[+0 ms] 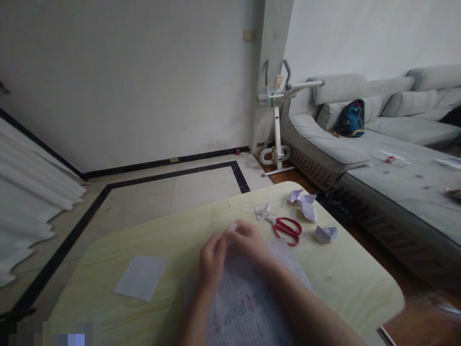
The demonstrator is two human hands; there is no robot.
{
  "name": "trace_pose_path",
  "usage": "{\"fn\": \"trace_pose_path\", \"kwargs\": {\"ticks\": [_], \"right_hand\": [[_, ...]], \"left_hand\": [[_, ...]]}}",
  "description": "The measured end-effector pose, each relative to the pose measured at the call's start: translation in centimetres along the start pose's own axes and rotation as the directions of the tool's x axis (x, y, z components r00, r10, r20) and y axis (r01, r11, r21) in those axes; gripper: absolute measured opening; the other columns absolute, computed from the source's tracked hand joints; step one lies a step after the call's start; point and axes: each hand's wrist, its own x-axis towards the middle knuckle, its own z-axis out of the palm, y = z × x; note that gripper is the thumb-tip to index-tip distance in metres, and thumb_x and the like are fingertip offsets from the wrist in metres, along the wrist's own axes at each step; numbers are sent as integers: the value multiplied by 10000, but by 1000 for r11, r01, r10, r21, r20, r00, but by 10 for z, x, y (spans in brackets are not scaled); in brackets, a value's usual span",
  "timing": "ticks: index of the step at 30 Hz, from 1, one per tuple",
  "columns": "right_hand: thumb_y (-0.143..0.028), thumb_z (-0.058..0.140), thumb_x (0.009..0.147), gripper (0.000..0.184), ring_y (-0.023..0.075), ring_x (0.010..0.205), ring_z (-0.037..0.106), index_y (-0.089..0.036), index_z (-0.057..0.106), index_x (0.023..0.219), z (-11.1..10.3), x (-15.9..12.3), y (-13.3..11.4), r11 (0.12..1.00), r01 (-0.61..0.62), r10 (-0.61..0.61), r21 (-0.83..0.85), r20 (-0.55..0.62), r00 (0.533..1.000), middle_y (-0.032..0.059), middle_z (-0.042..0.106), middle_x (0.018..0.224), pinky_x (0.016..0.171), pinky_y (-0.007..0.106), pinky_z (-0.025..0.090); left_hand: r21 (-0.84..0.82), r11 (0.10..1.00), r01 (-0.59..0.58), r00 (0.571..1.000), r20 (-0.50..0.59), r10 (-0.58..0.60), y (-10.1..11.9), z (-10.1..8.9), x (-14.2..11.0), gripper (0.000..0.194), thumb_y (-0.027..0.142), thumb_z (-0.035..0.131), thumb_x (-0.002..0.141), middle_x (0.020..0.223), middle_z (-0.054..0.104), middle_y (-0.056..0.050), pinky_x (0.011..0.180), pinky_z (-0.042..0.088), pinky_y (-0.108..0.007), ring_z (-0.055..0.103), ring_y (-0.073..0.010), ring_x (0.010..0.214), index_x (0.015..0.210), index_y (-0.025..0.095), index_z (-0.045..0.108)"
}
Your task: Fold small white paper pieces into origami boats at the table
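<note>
Paper piece (232,226) shows a small whitish tip, the rest hidden.

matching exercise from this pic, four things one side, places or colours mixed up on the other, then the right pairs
1. scissors
2. square sheet
3. bag
4. small white piece

A. blue, on the sofa
B. where the left hand and right hand meet
C. red-handled
D. on the table, left of both hands

Pairs: 1-C, 2-D, 3-A, 4-B
</note>
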Motion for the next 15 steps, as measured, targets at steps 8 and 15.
{"fn": "trace_pose_path", "kwargs": {"ticks": [8,15], "right_hand": [[-233,587,695,91,118,562,500,-159,578,642,-1,0,-1,1000,-6,5,-11,-58,998,-24,543,588,526,216,392],[-267,585,688,126,115,542,487,-160,571,623,1,1,-1,1000,1,-4,-22,-119,993,-26,533,560,526,220,381]], "left_hand": [[27,1000,-8,999,37,7,1,3,-1,310,395,516,855,784,707,-46,653,480,-227,642,-186,740,849,141,694],[54,998,-22,1000,9,21,2,1,-1,291,373,528,841,771,713,-41,644,480,-223,641,-185,722,834,144,707]]}}
